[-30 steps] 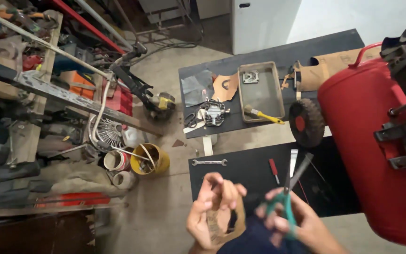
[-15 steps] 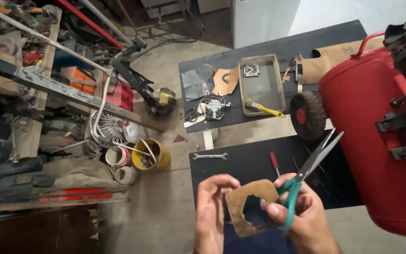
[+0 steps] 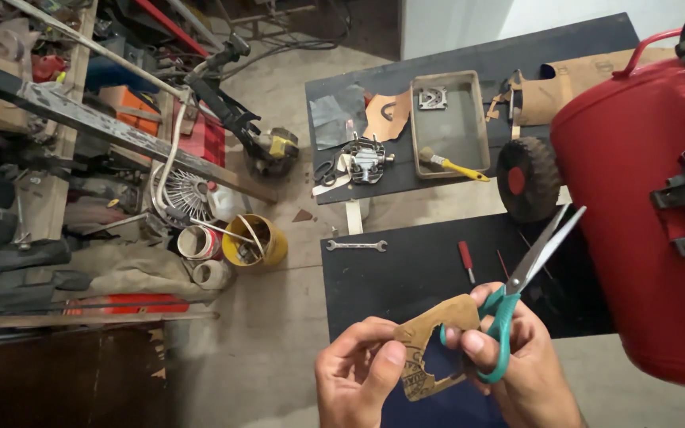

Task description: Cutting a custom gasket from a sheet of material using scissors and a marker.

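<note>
My left hand point(image 3: 358, 379) pinches the left side of a brown cut-out cardboard piece point(image 3: 430, 337), a frame-like shape with an opening in its middle. My right hand point(image 3: 517, 368) holds teal-handled scissors point(image 3: 529, 273) by the loops, blades slightly apart and pointing up to the right, away from the cardboard. The right thumb also rests against the cardboard's right edge. Both hands are above the near edge of a black table point(image 3: 406, 273).
On the black table lie a wrench point(image 3: 356, 246) and a red-handled screwdriver point(image 3: 466, 260). A red air tank point(image 3: 636, 198) with a black wheel point(image 3: 526, 178) stands at right. A far table holds a metal tray point(image 3: 449, 119), brush and engine part. Cans and tools clutter the floor left.
The hands rose slightly in view. The cardboard has turned from edge-on to showing its flat face, and the scissors swung up so the blades point up to the right.
</note>
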